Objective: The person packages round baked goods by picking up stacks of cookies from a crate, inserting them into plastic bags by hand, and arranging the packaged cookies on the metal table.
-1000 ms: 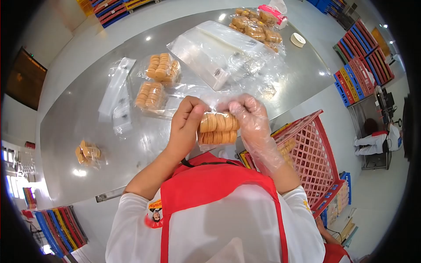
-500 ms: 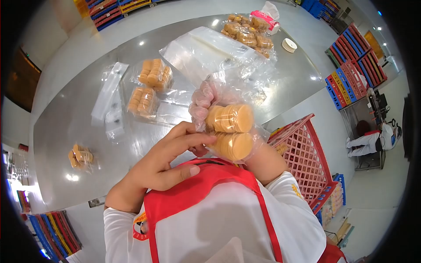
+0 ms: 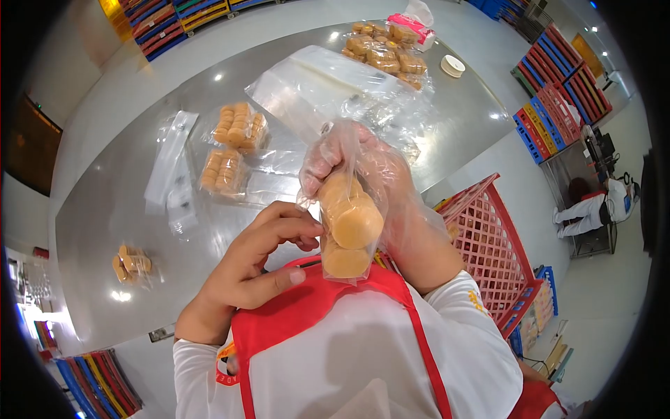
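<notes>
My right hand (image 3: 342, 150), in a clear plastic glove, grips the top of a clear bag of round tan cookies (image 3: 356, 222). The bag hangs in front of my red apron, its stacked cookies facing me end-on. Bare and with fingers apart, my left hand (image 3: 262, 258) is just left of the bag; whether a fingertip touches it I cannot tell. Beyond that hand, two cookie packets (image 3: 241, 127) (image 3: 223, 170) lie on the steel table (image 3: 188, 258). Another small cookie packet (image 3: 131, 264) sits alone at the table's left.
Empty clear bags (image 3: 307, 80) lie in the table's middle, with more plastic bags (image 3: 171, 164) at left. A heap of cookie packets (image 3: 387, 52) and a white roll (image 3: 452, 66) are at the far end. A pink crate (image 3: 485, 251) stands at right; a person (image 3: 600, 206) is farther off.
My right hand has turned the cookie bag from lying sideways to hanging down, with the cookie ends toward me. My left fingers have drawn back slightly from it.
</notes>
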A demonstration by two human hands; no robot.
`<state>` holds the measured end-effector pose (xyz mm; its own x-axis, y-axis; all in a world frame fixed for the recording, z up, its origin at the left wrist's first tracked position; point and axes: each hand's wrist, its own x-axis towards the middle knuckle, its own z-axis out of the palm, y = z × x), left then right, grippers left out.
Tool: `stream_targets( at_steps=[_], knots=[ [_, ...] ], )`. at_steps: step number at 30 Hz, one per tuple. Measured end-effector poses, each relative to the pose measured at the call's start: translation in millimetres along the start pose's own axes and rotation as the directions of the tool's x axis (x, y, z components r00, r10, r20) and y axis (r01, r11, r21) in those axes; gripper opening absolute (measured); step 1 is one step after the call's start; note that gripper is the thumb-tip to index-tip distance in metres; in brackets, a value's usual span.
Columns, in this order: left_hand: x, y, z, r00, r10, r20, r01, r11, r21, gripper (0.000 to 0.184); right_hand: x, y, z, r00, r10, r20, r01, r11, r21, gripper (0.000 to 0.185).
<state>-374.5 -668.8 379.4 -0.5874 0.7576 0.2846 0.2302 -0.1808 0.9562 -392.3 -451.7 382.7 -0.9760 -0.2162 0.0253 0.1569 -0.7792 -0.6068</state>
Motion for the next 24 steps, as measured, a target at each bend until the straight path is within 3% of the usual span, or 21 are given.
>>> stream_targets(
  at_steps=[2,5,7,8,9,11,13,15,17,20,24],
  knots=[
    [4.2,-4.9,-4.4,0.997,0.066,0.049,-0.068,0.997,0.03,0.068,-1.6,0.0,-0.7,0.996,-0.085,-0.015,0.085,0.996,0.022,0.024],
    [11.3,-8.9,13.6,0.981,0.004,-0.193,0.011,0.997,0.077,0.09,-0.3,5.2,-0.5,0.958,-0.276,-0.08,0.279,0.96,0.035,0.02],
    [13.6,-28.9,20.0,0.957,-0.086,-0.276,0.056,0.992,-0.112,0.093,2.7,12.6,-1.1,0.911,-0.388,-0.144,0.397,0.917,0.04,0.018],
    [14.6,-34.6,22.4,0.94,-0.134,-0.314,0.07,0.976,-0.207,0.095,2.8,18.2,-4.6,0.902,-0.421,-0.097,0.422,0.906,-0.013,0.022],
    [17.5,-28.9,23.8,0.92,-0.179,-0.348,0.084,0.959,-0.27,0.081,2.6,23.9,-8.5,0.892,-0.45,-0.046,0.447,0.893,-0.063,0.028],
    [22.0,-31.3,14.1,0.914,-0.02,-0.406,-0.006,0.998,-0.062,0.073,5.6,23.5,-11.4,0.813,-0.574,0.098,0.579,0.78,-0.236,0.044],
    [25.1,-41.0,-2.0,0.886,0.213,-0.413,-0.127,0.966,0.225,0.062,5.2,4.8,-10.7,0.634,-0.706,0.314,0.76,0.494,-0.423,0.064],
    [22.6,-38.7,-14.9,0.872,0.317,-0.374,-0.135,0.889,0.437,0.063,-10.8,-27.8,-13.6,0.643,-0.522,0.56,0.7,0.103,-0.707,0.075],
    [19.4,-34.4,-16.3,0.862,0.358,-0.358,-0.12,0.831,0.543,0.061,-17.2,-40.9,3.2,0.667,-0.301,0.682,0.674,-0.146,-0.724,0.072],
    [20.0,-26.2,-11.1,0.855,0.353,-0.38,-0.083,0.816,0.572,0.056,-20.9,-45.9,26.0,0.727,-0.137,0.673,0.586,-0.388,-0.711,0.066],
    [17.9,-22.7,-10.0,0.863,0.336,-0.377,-0.044,0.793,0.608,0.057,-16.1,-42.2,36.0,0.728,-0.077,0.682,0.579,-0.464,-0.67,0.06]
  ],
)
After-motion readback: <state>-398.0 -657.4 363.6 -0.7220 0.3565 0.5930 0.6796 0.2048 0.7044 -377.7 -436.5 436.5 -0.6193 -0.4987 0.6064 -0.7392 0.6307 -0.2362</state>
